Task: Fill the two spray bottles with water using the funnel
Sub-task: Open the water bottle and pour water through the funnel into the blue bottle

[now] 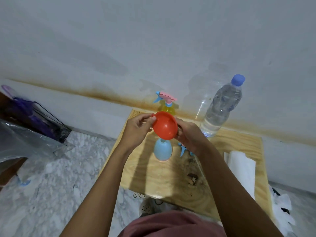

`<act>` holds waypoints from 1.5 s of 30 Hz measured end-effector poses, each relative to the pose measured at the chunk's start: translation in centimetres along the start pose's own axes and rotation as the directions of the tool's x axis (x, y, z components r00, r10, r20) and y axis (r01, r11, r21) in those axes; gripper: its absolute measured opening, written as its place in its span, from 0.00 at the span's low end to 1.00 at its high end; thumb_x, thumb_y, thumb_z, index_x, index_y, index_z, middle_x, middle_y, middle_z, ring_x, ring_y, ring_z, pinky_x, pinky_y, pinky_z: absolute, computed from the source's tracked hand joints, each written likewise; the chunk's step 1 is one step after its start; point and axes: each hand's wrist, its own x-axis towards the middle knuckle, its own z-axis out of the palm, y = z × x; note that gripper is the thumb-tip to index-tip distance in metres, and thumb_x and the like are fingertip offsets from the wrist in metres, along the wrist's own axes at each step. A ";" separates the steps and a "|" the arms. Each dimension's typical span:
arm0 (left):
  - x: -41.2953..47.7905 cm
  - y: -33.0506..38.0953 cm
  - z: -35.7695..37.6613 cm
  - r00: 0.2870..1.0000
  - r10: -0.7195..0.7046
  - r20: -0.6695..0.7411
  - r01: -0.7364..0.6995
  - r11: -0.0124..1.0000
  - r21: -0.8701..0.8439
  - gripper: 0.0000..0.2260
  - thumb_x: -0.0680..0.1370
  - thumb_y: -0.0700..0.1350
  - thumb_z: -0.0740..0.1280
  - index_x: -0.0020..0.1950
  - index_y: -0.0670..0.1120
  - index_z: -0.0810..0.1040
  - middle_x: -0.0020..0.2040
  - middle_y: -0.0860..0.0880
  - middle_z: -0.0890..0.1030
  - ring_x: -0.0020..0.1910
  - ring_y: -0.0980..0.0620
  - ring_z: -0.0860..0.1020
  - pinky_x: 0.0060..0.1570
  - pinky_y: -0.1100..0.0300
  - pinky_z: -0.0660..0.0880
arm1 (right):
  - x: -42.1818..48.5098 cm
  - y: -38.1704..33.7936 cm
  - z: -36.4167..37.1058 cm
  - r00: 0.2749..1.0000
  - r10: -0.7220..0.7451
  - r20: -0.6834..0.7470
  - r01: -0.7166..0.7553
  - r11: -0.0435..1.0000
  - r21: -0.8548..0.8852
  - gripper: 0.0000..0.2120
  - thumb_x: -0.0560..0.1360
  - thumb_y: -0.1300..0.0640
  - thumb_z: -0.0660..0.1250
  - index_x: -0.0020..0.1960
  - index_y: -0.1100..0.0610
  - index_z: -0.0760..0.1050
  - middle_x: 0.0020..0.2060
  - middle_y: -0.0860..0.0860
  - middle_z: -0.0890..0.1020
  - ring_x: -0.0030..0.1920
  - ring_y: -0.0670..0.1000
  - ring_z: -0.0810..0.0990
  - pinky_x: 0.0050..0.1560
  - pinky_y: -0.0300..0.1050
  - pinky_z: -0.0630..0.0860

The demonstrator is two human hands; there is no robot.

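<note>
While the blue spray bottle (162, 149) is standing uncapped on the wooden table (239, 147), we're holding the red funnel (165, 125) just above its neck: left hand (136, 130) pinching the rim tab, right hand (189, 135) closed on the opposite rim. Funnel looks light, rigid plastic, so we're gripping by the rim and keeping the spout clear. Yellow spray bottle (168, 106) is sitting behind, still capped. Water bottle (220, 106) looks full, heavy, probably slippery; we're planning a mid-body grip.

Grey wall (153, 40) with rusty stain band; marbled floor (51, 185); plywood table (171, 182).
</note>
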 end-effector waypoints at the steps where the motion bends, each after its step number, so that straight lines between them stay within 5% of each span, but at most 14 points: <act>1: -0.1 0.0 0.0 1.000 -0.017 0.004 0.017 0.999 -0.031 0.06 0.78 0.42 0.70 0.55 0.45 0.82 0.48 0.46 0.84 0.47 0.53 0.83 0.50 0.57 0.82 | 0.0 0.3 0.0 1.000 0.007 -0.018 -0.007 0.999 -0.033 0.13 0.82 0.56 0.62 0.41 0.60 0.75 0.22 0.45 0.76 0.26 0.42 0.78 0.52 0.49 0.76; 5: -0.3 -0.7 -0.4 0.997 -0.075 -0.012 0.074 0.995 -0.062 0.07 0.77 0.42 0.72 0.52 0.41 0.82 0.44 0.38 0.84 0.46 0.50 0.83 0.54 0.55 0.81 | 0.3 1.3 -0.4 0.990 0.035 -0.140 -0.061 0.981 -0.186 0.20 0.78 0.40 0.63 0.58 0.54 0.79 0.46 0.55 0.86 0.47 0.54 0.86 0.54 0.51 0.80; 10: -0.9 -2.0 -0.6 0.990 -0.135 -0.047 0.132 0.990 -0.050 0.06 0.76 0.42 0.73 0.47 0.40 0.83 0.39 0.44 0.84 0.43 0.50 0.84 0.53 0.57 0.81 | -0.2 2.1 -1.7 0.994 -0.051 -0.092 0.023 0.958 -0.286 0.19 0.80 0.41 0.61 0.62 0.51 0.78 0.52 0.56 0.85 0.50 0.55 0.86 0.54 0.50 0.82; 22: 0.0 -4.3 -0.6 0.968 -0.240 -0.067 0.243 0.969 0.041 0.10 0.75 0.44 0.74 0.45 0.36 0.84 0.42 0.36 0.85 0.45 0.41 0.85 0.51 0.53 0.82 | 1.3 5.0 -1.3 0.969 -0.016 -0.248 -0.064 0.948 -0.311 0.11 0.81 0.51 0.64 0.57 0.55 0.79 0.53 0.59 0.84 0.49 0.59 0.85 0.54 0.54 0.82; 31: 0.7 -5.1 -0.1 0.955 -0.285 -0.086 0.294 0.947 0.129 0.09 0.76 0.44 0.73 0.46 0.38 0.84 0.36 0.43 0.85 0.33 0.54 0.85 0.43 0.58 0.77 | 2.3 6.2 -1.3 0.951 -0.023 -0.307 -0.099 0.922 -0.376 0.16 0.81 0.52 0.64 0.66 0.56 0.75 0.55 0.56 0.82 0.44 0.50 0.84 0.42 0.42 0.81; 36: 0.9 -5.5 0.0 0.972 -0.214 -0.097 0.227 0.963 0.147 0.10 0.77 0.44 0.72 0.57 0.46 0.81 0.35 0.47 0.85 0.38 0.53 0.85 0.55 0.54 0.78 | 2.6 6.6 -1.2 0.922 -0.177 -0.345 0.007 0.897 -0.442 0.13 0.80 0.53 0.66 0.63 0.54 0.73 0.49 0.55 0.82 0.47 0.53 0.84 0.37 0.38 0.79; 40: 0.9 -5.7 0.1 0.982 -0.171 -0.077 0.182 0.969 0.170 0.05 0.76 0.45 0.72 0.52 0.49 0.83 0.34 0.50 0.85 0.40 0.53 0.84 0.58 0.48 0.78 | 2.3 6.5 -1.5 0.930 -0.191 -0.313 0.023 0.882 -0.471 0.10 0.80 0.55 0.65 0.60 0.57 0.76 0.46 0.53 0.83 0.44 0.50 0.84 0.35 0.33 0.77; 45: 1.0 -4.8 0.2 0.991 -0.082 -0.107 0.110 0.952 0.287 0.10 0.76 0.47 0.73 0.57 0.49 0.82 0.46 0.49 0.84 0.46 0.56 0.81 0.47 0.64 0.76 | 1.1 5.3 -3.5 0.873 -0.303 -0.383 0.081 0.863 -0.498 0.07 0.80 0.52 0.65 0.57 0.52 0.77 0.46 0.50 0.83 0.42 0.49 0.84 0.39 0.36 0.79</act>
